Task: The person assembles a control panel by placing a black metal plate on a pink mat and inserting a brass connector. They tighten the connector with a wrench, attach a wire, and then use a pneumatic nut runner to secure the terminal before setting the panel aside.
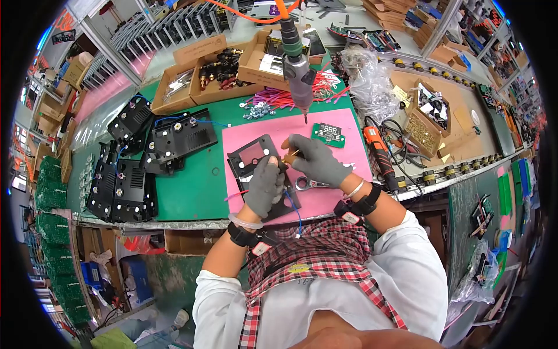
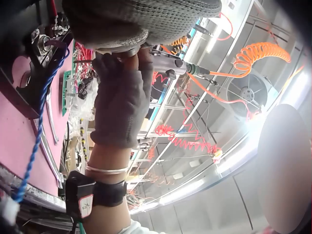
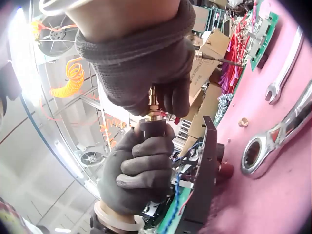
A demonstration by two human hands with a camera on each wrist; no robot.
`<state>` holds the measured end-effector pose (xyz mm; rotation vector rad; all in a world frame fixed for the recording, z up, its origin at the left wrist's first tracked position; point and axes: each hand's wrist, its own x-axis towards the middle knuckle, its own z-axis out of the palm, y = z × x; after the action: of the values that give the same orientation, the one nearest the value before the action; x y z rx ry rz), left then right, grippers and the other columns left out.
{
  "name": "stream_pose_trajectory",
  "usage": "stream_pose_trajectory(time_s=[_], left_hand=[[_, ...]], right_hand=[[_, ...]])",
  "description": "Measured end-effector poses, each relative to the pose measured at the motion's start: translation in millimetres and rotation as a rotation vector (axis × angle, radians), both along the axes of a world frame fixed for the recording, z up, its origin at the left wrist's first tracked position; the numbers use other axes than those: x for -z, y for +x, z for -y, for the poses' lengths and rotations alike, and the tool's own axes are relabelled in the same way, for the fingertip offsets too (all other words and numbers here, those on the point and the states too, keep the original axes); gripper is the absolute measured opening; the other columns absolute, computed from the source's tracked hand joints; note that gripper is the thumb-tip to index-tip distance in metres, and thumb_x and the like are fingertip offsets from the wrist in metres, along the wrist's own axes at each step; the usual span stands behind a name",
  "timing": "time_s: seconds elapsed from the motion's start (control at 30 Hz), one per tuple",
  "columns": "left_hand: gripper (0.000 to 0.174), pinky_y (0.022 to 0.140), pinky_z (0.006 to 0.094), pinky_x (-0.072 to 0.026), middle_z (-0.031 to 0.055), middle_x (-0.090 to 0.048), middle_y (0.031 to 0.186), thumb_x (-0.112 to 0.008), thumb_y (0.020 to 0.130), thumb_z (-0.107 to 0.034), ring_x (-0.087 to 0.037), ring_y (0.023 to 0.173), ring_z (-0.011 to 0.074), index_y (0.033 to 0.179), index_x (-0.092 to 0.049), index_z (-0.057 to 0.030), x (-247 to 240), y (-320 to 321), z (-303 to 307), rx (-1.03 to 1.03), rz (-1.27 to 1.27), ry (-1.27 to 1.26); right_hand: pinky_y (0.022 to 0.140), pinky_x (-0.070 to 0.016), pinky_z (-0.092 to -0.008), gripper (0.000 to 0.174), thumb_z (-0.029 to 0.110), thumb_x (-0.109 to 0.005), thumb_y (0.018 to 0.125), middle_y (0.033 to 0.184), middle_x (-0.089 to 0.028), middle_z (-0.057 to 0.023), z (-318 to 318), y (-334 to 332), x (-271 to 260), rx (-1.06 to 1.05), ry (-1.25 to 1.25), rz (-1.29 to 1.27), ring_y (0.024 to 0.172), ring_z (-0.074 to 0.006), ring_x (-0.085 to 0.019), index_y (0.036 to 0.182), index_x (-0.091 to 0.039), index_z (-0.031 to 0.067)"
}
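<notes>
A black plastic panel (image 1: 251, 164) lies on a pink mat (image 1: 343, 163), with red and blue wires (image 1: 293, 212) trailing from it. My gloved left hand (image 1: 272, 171) is curled round a dark round socket (image 3: 152, 129) on the panel's edge. Just right of it, my gloved right hand (image 1: 292, 151) pinches a brass terminal (image 3: 155, 104) that stands in that socket. In the right wrist view the left hand (image 3: 139, 170) sits below the right hand (image 3: 146, 63). A ratchet wrench (image 1: 309, 184) lies on the mat under my right wrist.
A green circuit board (image 1: 328, 134) lies at the mat's far edge. A hanging power screwdriver (image 1: 296, 64) dangles above it. An orange driver (image 1: 378, 146) rests right of the mat. Several black housings (image 1: 145, 151) crowd the left; cardboard boxes (image 1: 221, 70) stand behind.
</notes>
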<state>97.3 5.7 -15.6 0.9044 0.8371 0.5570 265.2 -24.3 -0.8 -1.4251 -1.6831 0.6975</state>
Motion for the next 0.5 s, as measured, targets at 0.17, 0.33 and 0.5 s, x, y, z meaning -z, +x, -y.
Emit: stream_pose_trajectory(time_s=[0.17,0.33,0.5], left_hand=[[0.027,0.034,0.021,-0.0259,-0.0023,-0.042,0.06,-0.04,0.091,-0.037,-0.034,0.043,0.0055,0.09,-0.047,-0.0105,6,1,-1,0.007,0.007,0.027],[0.027,0.033,0.0228,-0.0253,-0.0008,-0.043,0.059,-0.041,0.091,-0.037,-0.035,0.041,0.0071,0.089,-0.047,-0.0104,9,11,0,-0.046,-0.161,0.146],[0.027,0.032,0.0226,-0.0245,-0.001,-0.043,0.058,-0.041,0.091,-0.036,-0.034,0.039,0.0073,0.089,-0.048,-0.0098,5,5,-4,-0.034,-0.091,0.045]], right_hand=[[0.065,-0.048,-0.0286,0.023,0.018,-0.059,0.08,0.077,-0.059,-0.0069,-3,2,-1,-0.036,-0.306,-0.316,0.073,-0.0166,-0.061,0.097,-0.054,0.0024],[0.061,-0.0488,-0.0246,0.021,0.019,-0.058,0.082,0.078,-0.06,-0.0045,-6,6,4,-0.044,-0.129,0.176,0.071,-0.0115,-0.06,0.097,-0.055,0.0027],[0.059,-0.0488,-0.0252,0.018,0.015,-0.058,0.082,0.077,-0.061,-0.0048,-7,6,-10,-0.046,-0.413,-0.143,0.068,-0.012,-0.06,0.094,-0.057,0.0018]])
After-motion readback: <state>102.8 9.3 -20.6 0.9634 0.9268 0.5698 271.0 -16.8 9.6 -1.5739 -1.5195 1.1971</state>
